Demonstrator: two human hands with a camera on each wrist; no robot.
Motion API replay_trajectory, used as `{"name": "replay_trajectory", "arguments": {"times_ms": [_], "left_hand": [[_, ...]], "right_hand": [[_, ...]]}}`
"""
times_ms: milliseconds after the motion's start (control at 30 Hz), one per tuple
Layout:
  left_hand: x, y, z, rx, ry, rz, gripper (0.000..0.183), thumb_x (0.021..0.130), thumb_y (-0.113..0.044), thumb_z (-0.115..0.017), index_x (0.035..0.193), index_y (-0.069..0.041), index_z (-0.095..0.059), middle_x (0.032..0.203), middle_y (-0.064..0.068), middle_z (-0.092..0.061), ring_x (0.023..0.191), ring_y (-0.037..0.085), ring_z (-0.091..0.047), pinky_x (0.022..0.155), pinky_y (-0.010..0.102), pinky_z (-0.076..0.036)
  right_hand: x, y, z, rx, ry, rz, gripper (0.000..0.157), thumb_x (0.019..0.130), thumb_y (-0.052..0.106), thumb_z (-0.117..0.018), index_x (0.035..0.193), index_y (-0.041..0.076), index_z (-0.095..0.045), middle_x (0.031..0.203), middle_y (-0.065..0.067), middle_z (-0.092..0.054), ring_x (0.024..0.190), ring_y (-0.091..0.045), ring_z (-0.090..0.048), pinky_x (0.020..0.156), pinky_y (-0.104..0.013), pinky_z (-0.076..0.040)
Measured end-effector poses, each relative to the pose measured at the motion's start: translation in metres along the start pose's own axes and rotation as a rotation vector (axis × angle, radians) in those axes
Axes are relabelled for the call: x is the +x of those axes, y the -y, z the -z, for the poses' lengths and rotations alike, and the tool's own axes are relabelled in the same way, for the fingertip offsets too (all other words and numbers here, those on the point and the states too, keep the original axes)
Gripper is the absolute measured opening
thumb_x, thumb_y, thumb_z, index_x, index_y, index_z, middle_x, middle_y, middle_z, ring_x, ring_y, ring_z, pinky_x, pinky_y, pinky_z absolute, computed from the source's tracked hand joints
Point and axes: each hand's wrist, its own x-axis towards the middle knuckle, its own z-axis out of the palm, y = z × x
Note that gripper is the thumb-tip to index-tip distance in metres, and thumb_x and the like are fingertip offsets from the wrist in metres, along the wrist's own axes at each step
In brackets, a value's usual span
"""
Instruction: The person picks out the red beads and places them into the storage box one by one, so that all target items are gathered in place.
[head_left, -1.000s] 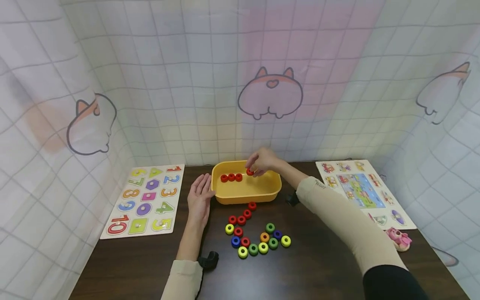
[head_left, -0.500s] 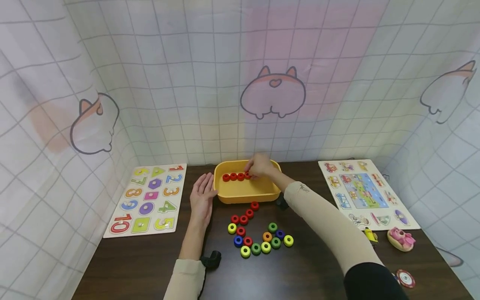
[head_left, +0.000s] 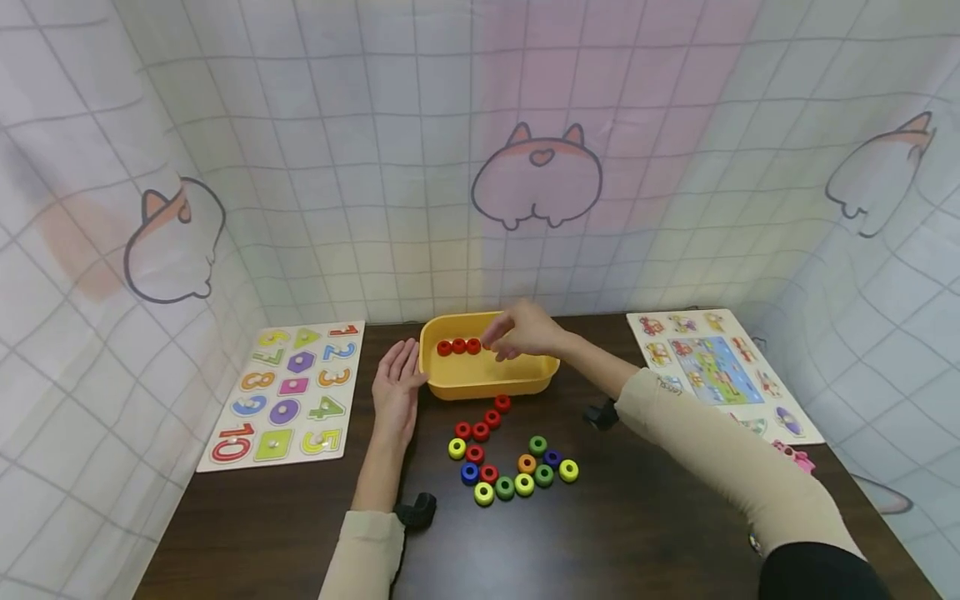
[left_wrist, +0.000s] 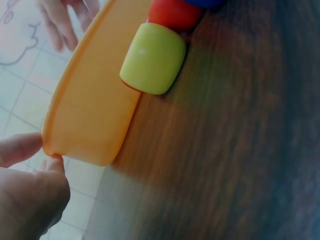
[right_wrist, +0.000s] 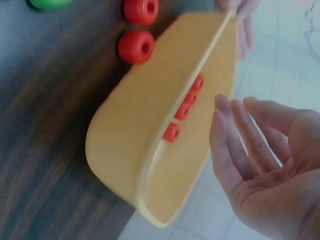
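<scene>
A yellow tray (head_left: 487,390) stands at the back of the table with a row of red beads (head_left: 459,346) along its inside. My right hand (head_left: 525,329) hovers over the tray, partly covering the row's right end in the head view. From the right wrist, that hand (right_wrist: 270,155) shows bent, parted fingers with nothing between them, and a red bead (right_wrist: 171,132) lies slightly apart from the others. At the tray's left end, my left hand (head_left: 395,392) has its fingers extended and its thumb at the rim. The left wrist view shows the hand (left_wrist: 32,195) touching the tray's corner.
In front of the tray lie loose red beads (head_left: 481,432), with yellow, blue, green and orange ones (head_left: 527,464) nearby. A number puzzle board (head_left: 281,396) is at the left, a picture puzzle board (head_left: 716,375) at the right. A pink toy (head_left: 795,456) sits behind the right sleeve.
My right hand has lowered a red bead to the right end of the row in the tray, let go of it and lifted slightly. The left hand has stayed at the tray.
</scene>
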Motion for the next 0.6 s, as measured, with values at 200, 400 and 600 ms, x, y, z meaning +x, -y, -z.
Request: {"name": "replay_trajectory", "arguments": {"times_ms": [200,400,600], "left_hand": [[0.001,-0.001,0.001,0.017,0.007,-0.011,0.071,0.082,0.029,-0.048,0.143,-0.005,-0.038,0.148,0.014,-0.043,0.139,0.025,-0.041,0.115,0.041,-0.03],[0.001,-0.002,0.002,0.008,0.01,-0.013,0.072,0.081,0.029,-0.048,0.144,-0.005,-0.038,0.15,0.016,-0.04,0.14,0.026,-0.039,0.115,0.039,-0.03],[-0.001,0.0,0.0,0.001,-0.003,0.008,0.071,0.082,0.029,-0.049,0.144,-0.005,-0.038,0.153,0.018,-0.037,0.138,0.024,-0.042,0.115,0.04,-0.03]], "right_hand": [[-0.029,0.019,-0.017,-0.028,0.153,0.082,0.014,0.088,0.004,-0.07,0.101,0.005,-0.075,0.092,-0.006,-0.075,0.078,-0.029,-0.073,0.068,-0.038,-0.062],[-0.045,0.021,-0.049,0.013,0.296,0.032,0.018,0.087,0.003,-0.071,0.104,0.007,-0.075,0.1,-0.012,-0.074,0.078,-0.032,-0.072,0.07,-0.046,-0.061],[-0.047,0.004,-0.076,-0.026,0.306,-0.025,0.018,0.089,0.004,-0.069,0.104,0.01,-0.076,0.099,-0.009,-0.074,0.076,-0.031,-0.072,0.068,-0.041,-0.062]]}}
